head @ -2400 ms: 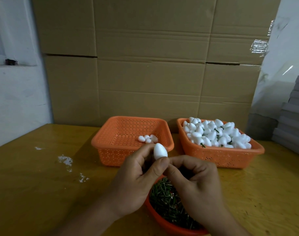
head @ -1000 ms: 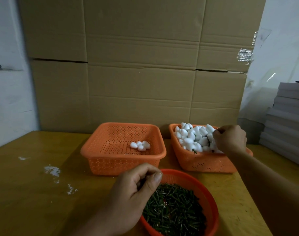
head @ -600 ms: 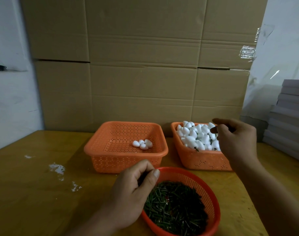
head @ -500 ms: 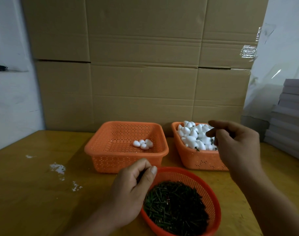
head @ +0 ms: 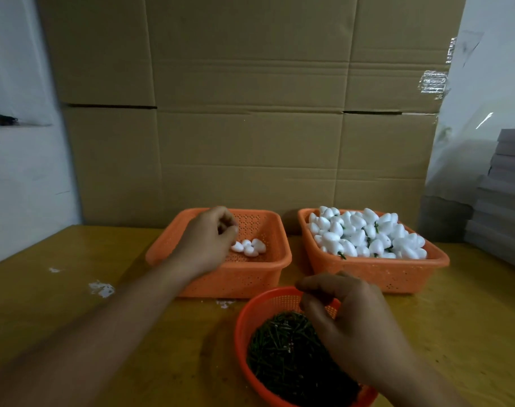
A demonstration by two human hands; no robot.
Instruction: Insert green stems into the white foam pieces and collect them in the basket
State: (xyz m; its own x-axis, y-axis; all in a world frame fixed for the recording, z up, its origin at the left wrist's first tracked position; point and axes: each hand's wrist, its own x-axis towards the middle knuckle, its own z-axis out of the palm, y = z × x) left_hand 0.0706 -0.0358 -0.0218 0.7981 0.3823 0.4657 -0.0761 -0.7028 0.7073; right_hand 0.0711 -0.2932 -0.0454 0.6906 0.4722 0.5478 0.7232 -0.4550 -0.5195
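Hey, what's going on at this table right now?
A person is putting green stems into white foam pieces. The left hand reaches into the left orange basket, next to a small cluster of foam pieces lying there. The right hand hovers over the round red basket full of green stems, fingers curled as if picking one. The right orange basket is heaped with foam pieces, some already showing stems.

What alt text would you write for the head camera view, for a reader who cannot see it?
A person's left hand reaches into the left orange basket, which holds a few white foam pieces, while the right hand hovers with curled fingers over a round orange basket of green stems. To the right, a second orange basket is heaped with foam pieces.
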